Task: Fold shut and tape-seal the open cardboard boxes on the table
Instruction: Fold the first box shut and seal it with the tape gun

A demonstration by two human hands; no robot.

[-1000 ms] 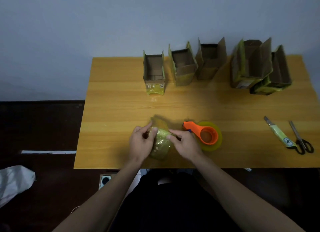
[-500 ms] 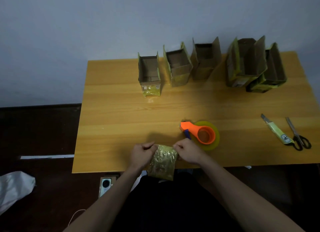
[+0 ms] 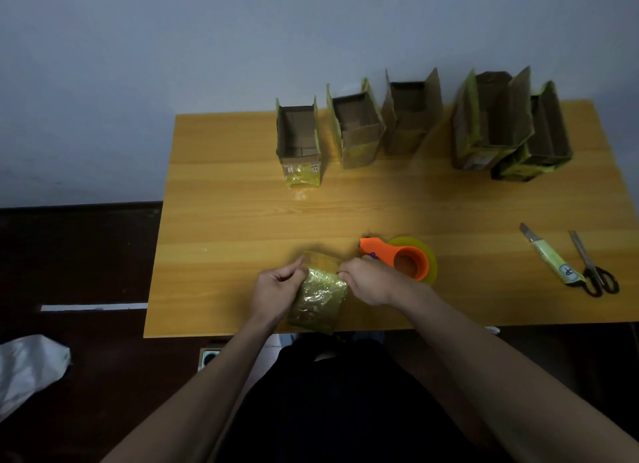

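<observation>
From the head camera, a small taped box [image 3: 318,295], wrapped in wrinkled yellowish tape, sits at the near edge of the wooden table [image 3: 224,220], just in front of the person's body. Its long axis runs from the table edge away toward the wall, leaning slightly to the left at the far end, and its near end reaches or slightly overhangs the edge. The left hand [image 3: 276,289] grips the box's left side with curled fingers, thumb and forefinger pinched at the far left corner. The right hand [image 3: 371,281] grasps the right side, its fingertips pinching at the far right corner; what exactly they pinch, tape or flap, is too small to make out. The far face of the box is partly hidden behind both hands.

Just beyond the right hand lies an orange tape dispenser [image 3: 403,260] with a yellowish roll, its nose pointing left; the right hand overlaps its near side.

Along the far edge stand five open cardboard boxes [image 3: 299,141] in a row, flaps upright, openings facing up. The two rightmost touch and overlap, so the last one is partly hidden.

On the right, a utility knife [image 3: 549,255] and scissors [image 3: 593,265] lie side by side, blades pointing away from the person, their near ends touching.

On the dark floor at left, a white bag [image 3: 27,369] is cut off by the frame.
</observation>
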